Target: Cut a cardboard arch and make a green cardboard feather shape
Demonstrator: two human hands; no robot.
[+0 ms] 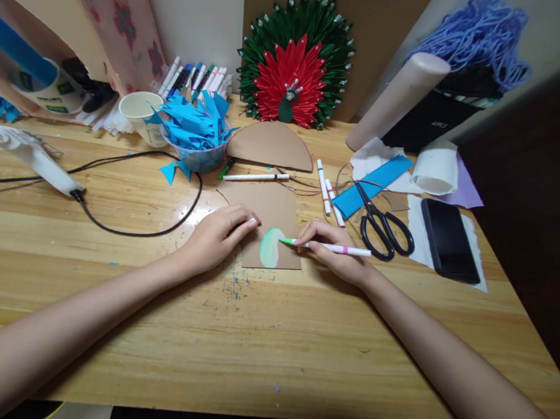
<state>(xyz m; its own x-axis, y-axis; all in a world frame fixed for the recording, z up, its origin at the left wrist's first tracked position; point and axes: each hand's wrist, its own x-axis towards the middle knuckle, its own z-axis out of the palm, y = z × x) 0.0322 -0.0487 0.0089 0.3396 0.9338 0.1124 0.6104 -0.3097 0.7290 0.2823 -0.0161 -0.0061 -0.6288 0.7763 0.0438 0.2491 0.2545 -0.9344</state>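
Observation:
My right hand (328, 251) pinches a marker (338, 249) with a white barrel, a pink band and a green tip. The tip meets the right part of a small rounded patch (269, 247), pale green on its left and whitish on its right. This patch lies on a piece of brown cardboard (265, 201), near its front edge. On the cardboard's left side rests my left hand (220, 236), its fingers loosely bent and holding nothing. Just beyond the cardboard lies a white marker with a black band (256, 177), a dark green pen cap (227, 168) close by.
Black-handled scissors (383, 227), a blue strip (372, 186), two markers (328, 198) and a phone (449, 240) lie right. A tub of blue pieces (195, 131), a paper cup (142, 115) and a corded glue gun (35, 157) are left. A red-green peacock (294, 71) stands behind.

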